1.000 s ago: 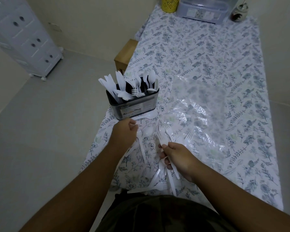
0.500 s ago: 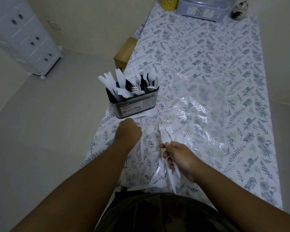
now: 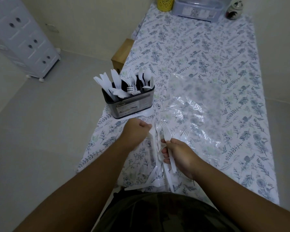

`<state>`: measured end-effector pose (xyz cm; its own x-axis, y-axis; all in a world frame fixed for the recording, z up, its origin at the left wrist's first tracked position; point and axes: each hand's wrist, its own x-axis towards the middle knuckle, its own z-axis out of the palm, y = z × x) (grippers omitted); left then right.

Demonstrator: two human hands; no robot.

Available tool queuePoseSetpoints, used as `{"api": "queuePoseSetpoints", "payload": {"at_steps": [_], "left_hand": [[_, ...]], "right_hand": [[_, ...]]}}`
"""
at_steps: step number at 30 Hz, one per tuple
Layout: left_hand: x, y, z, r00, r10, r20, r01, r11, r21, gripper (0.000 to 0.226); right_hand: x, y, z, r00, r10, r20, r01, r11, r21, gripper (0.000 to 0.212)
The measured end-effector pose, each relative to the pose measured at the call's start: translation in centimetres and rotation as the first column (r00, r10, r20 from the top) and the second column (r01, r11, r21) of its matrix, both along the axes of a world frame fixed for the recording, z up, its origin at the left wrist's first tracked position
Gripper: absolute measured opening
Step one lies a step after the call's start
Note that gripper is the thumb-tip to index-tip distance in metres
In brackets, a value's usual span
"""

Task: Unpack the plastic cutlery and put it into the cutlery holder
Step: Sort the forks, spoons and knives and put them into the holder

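White plastic forks (image 3: 164, 131) stand in your right hand (image 3: 177, 153), fingers curled round their handles, tines pointing up-frame at centre. Since 0.5 s ago your left hand (image 3: 136, 131) has slid right and now pinches a white piece just beside those forks; which utensil it is cannot be told. Count: at least two forks in the right grip, more loose cutlery (image 3: 157, 180) below it, number unclear. One holder (image 3: 129, 106), left of centre, already full of knives, forks and spoons. One clear bag (image 3: 199, 113) at centre right.
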<state>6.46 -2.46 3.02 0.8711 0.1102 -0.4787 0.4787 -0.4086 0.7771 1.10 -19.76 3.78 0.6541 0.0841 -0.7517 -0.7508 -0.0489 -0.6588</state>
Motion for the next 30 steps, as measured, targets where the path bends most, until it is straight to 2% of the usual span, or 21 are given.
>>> {"api": "queuePoseSetpoints", "payload": {"at_steps": [2, 5, 7, 10, 12, 15, 18, 21, 27, 30], "left_hand": [[-1.4, -1.3, 0.5, 0.999, 0.036, -0.017, -0.038, 0.990, -0.133, 0.017], [-3.2, -3.1, 0.0, 0.996, 0.090, -0.003, -0.089, 0.982, -0.168, 0.019], [-4.0, -3.8, -0.3, 0.995, 0.102, 0.015, -0.098, 0.981, -0.169, 0.018], [-4.9, -4.4, -0.5, 0.994, 0.059, 0.093, -0.054, 0.997, -0.061, 0.022], [-5.4, -4.0, -0.6, 0.995, 0.010, 0.098, -0.018, 0.997, 0.078, 0.027], [-6.5, -3.7, -1.1, 0.972, -0.208, -0.106, 0.229, 0.937, 0.262, 0.041], [-8.2, -4.5, -1.7, 0.928, -0.261, -0.266, 0.331, 0.904, 0.270, 0.043], [-9.1, -5.3, -1.9, 0.929, -0.216, -0.299, 0.279, 0.943, 0.184, 0.036], [-9.3, -5.9, -0.4, 0.987, -0.014, -0.160, 0.021, 0.999, 0.040, 0.027], [-9.4, -7.1, 0.2, 0.991, 0.056, -0.126, -0.055, 0.998, 0.013, 0.034]], "right_hand": [[0.0, 0.1, 0.2, 1.000, -0.001, -0.006, 0.001, 1.000, 0.018, 0.028], [-0.1, 0.5, 0.5, 0.986, -0.125, -0.114, 0.153, 0.945, 0.289, 0.017], [-0.2, 0.3, 0.8, 0.981, -0.104, -0.161, 0.154, 0.927, 0.343, 0.023], [-0.9, -0.7, 0.6, 0.996, -0.003, -0.092, 0.020, 0.984, 0.178, 0.028], [-1.2, -1.5, 0.3, 0.997, -0.024, -0.071, 0.031, 0.995, 0.090, 0.032], [-1.2, -2.6, -0.2, 0.996, -0.075, -0.050, 0.075, 0.997, 0.001, 0.037], [-1.3, -3.5, -0.4, 0.997, -0.077, -0.012, 0.076, 0.995, -0.065, 0.039], [-1.7, -4.1, -0.5, 0.996, -0.079, -0.028, 0.077, 0.993, -0.087, 0.039], [-3.1, -4.8, -1.0, 0.997, 0.071, -0.025, -0.072, 0.997, -0.042, 0.020], [-3.6, -4.8, -1.2, 0.995, 0.095, -0.039, -0.092, 0.993, 0.071, 0.033]]}}
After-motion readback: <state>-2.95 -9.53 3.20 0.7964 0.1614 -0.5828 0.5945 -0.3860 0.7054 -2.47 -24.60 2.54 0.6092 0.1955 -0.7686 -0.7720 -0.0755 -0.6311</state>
